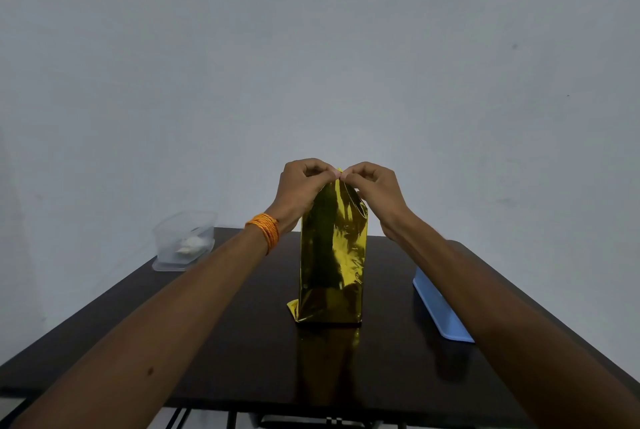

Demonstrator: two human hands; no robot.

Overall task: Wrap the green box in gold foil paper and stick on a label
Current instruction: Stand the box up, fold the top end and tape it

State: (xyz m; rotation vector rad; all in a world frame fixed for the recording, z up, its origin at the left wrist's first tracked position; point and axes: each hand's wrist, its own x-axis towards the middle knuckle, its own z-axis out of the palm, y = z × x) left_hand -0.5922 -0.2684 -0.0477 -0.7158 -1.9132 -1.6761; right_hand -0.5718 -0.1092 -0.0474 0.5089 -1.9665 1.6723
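Head view shows your two forearms reaching out over the dark table [214, 366], and the box stands upright on end near its middle, fully sheathed in foil [332, 255] so that no green shows. At the foot a small flap [293, 309] of foil sticks out to the left, not pressed flat. Higher up, your left hand [301, 182], with an orange band [265, 229] at the wrist, and your right hand [372, 182] meet at the top of the foil, each with fingers curled, pinching the loose upper edge together at one point. You look to be closing the top end, so the wrapping is well along but not finished. The next move, as I judge it, calls for creasing that pinched edge down flat onto the box top without tipping the tall parcel, then fixing it. A blue tray [440, 307] lies to the right, and a clear tub [183, 241] with something white inside sits at the far left corner; I cannot tell whether either holds the label. Behind is a bare wall [311, 47].
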